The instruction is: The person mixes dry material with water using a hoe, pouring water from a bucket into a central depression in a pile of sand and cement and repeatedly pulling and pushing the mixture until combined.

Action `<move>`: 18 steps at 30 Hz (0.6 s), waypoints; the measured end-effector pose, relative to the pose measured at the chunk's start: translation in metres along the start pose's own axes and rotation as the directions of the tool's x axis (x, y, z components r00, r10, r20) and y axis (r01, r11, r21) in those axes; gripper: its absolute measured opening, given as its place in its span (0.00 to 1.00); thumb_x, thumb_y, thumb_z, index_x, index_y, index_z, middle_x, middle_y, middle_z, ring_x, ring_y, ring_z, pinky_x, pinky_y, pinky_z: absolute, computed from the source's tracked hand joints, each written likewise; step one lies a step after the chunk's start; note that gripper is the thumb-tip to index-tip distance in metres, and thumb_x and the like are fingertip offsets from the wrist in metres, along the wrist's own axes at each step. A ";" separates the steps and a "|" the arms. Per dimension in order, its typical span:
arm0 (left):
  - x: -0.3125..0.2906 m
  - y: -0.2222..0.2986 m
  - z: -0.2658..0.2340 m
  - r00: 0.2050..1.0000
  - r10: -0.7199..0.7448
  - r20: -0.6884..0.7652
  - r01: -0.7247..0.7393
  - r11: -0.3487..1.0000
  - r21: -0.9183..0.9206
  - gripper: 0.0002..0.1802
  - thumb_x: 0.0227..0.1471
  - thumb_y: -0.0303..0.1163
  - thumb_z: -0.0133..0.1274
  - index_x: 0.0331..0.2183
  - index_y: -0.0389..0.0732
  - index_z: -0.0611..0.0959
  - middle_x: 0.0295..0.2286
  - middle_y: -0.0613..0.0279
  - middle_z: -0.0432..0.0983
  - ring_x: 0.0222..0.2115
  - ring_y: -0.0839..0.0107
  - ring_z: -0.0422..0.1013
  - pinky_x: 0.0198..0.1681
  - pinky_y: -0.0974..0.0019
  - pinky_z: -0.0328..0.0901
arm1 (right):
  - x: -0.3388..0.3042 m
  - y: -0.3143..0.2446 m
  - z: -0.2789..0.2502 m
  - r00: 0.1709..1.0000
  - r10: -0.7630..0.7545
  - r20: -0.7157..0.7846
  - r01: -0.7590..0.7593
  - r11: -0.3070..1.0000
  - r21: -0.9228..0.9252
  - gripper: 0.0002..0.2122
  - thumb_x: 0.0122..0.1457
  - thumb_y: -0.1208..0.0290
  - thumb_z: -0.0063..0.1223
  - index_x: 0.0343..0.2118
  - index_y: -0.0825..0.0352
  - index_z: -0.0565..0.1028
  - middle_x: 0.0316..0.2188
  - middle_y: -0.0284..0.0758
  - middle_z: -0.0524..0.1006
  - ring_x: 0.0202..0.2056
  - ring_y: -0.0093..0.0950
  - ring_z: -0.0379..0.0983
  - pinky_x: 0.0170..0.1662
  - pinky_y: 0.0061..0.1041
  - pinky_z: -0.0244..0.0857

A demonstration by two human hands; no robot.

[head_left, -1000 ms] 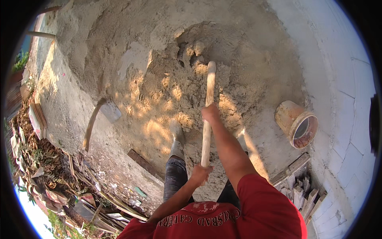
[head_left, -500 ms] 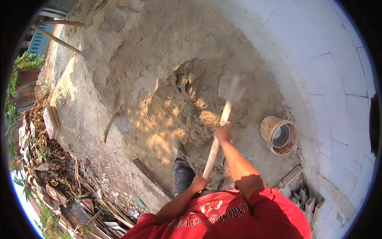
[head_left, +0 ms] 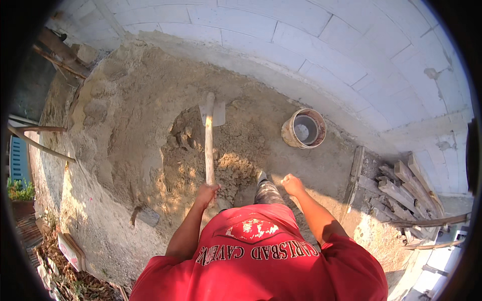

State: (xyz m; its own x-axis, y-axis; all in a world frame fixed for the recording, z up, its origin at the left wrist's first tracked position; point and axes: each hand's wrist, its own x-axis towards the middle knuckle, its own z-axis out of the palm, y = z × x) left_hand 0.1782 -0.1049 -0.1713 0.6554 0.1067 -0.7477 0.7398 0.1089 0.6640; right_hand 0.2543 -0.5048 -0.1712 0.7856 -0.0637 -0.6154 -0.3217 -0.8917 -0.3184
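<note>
A hoe stands in front of me, its pale wooden handle running away to a wide flat blade on the mound of damp sandy mix. My left hand is closed round the near end of that handle. Off the handle, my right hand hangs over the ground to the right, fingers curled in, with nothing visible in it. Beyond it stands a stained bucket with a grey inside and something pale at the bottom.
A white block wall curves along the back and right. Wooden offcuts are piled at the right by a plank. Another hoe lies on the left, with a bag and dry leaves farther left. Poles jut in.
My right hand has let go of the hoe handle and moved right. My view has turned toward the right, and the bucket and wood pile now show farther in.
</note>
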 end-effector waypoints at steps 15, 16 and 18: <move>0.220 0.067 0.096 0.890 0.168 -0.424 0.329 0.408 0.852 0.26 0.49 0.53 0.58 0.37 0.38 0.87 0.38 0.50 0.83 0.40 0.53 0.80 0.41 0.49 0.73 | -0.147 0.382 0.069 0.876 0.477 -0.071 -0.481 0.875 -0.058 0.12 0.59 0.57 0.57 0.37 0.62 0.80 0.24 0.37 0.81 0.28 0.37 0.80 0.34 0.39 0.73; 0.208 0.099 0.054 0.842 0.189 -0.505 0.416 0.367 0.832 0.25 0.50 0.53 0.58 0.37 0.40 0.87 0.39 0.50 0.83 0.41 0.51 0.79 0.42 0.49 0.73 | -0.085 0.289 0.075 0.923 0.378 -0.070 -0.372 0.924 0.089 0.13 0.60 0.57 0.55 0.39 0.61 0.80 0.27 0.37 0.82 0.28 0.39 0.80 0.36 0.39 0.73; 0.236 0.145 0.063 0.814 0.204 -0.545 0.440 0.395 0.806 0.25 0.50 0.53 0.57 0.37 0.41 0.88 0.40 0.50 0.82 0.41 0.49 0.79 0.43 0.50 0.73 | 0.043 0.231 0.040 0.937 0.347 -0.047 -0.329 0.919 0.217 0.15 0.60 0.56 0.53 0.44 0.61 0.78 0.35 0.41 0.81 0.37 0.42 0.78 0.43 0.40 0.71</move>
State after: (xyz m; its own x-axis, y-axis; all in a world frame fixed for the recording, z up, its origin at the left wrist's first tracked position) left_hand 0.4492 -0.1260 -0.2520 0.6012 0.6473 -0.4687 0.7039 -0.7065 -0.0729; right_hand 0.1926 -0.6960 -0.3001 0.6494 -0.3898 -0.6530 -0.6688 -0.7014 -0.2464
